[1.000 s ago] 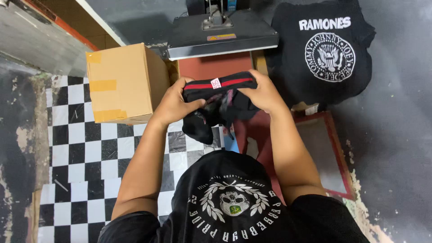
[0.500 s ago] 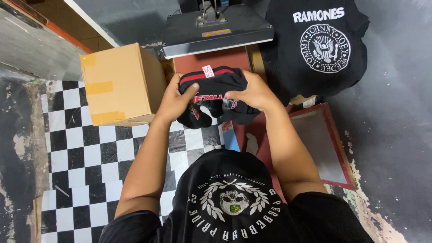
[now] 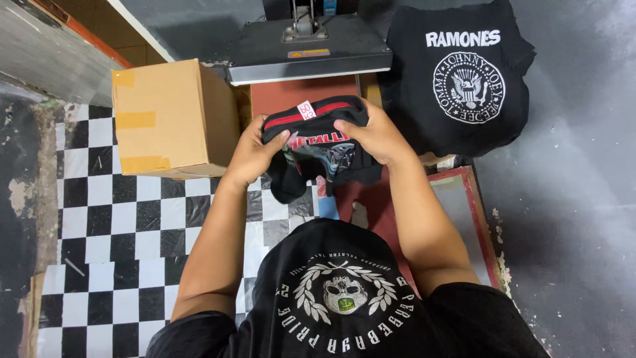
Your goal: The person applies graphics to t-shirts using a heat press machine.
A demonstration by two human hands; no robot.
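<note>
Since the earlier frame, both hands have carried the bunched shirt (image 3: pixel 317 149) closer to the heat press (image 3: pixel 306 46), and more of its coloured print now faces up. That press, with its grey upper plate raised over a red lower plate, is the landmark. Left of the press sits a taped cardboard box (image 3: pixel 169 119) on the black-and-white checkered floor (image 3: pixel 126 225). Right of the press lies a flat black shirt with a white round emblem (image 3: pixel 464 83). In front of the press, at the edge of its red plate, the folded black shirt with a red collar stripe is gripped from both sides: the left hand (image 3: pixel 255 152) has its fingers curled shut on one end, and the right hand (image 3: pixel 374 136) is clamped on the other.
</note>
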